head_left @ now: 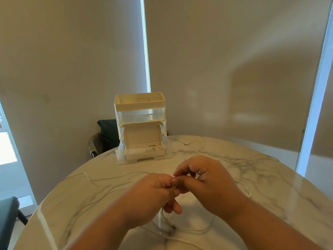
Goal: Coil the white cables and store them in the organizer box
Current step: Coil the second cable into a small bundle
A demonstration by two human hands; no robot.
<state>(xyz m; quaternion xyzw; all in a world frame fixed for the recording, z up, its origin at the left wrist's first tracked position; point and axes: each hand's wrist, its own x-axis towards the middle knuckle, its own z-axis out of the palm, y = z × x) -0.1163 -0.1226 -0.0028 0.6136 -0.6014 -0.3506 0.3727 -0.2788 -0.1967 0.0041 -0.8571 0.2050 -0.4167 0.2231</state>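
My left hand (153,192) and my right hand (207,181) meet over the middle of the round marble table (270,192). Both pinch a thin white cable (189,231) between their fingertips. Its slack loops hang below my hands onto the table, with a plug end near the front. Another white cable (100,179) trails across the table to the left. A third cable (196,145) lies at the back right. The organizer box (140,112) stands at the table's far edge, its bottom drawer pulled out with a small open white box (144,139) in it holding a coiled cable.
A dark chair (106,134) stands behind the table's far left edge. Another dark seat (7,219) sits at the lower left. Beige roller blinds cover the windows behind.
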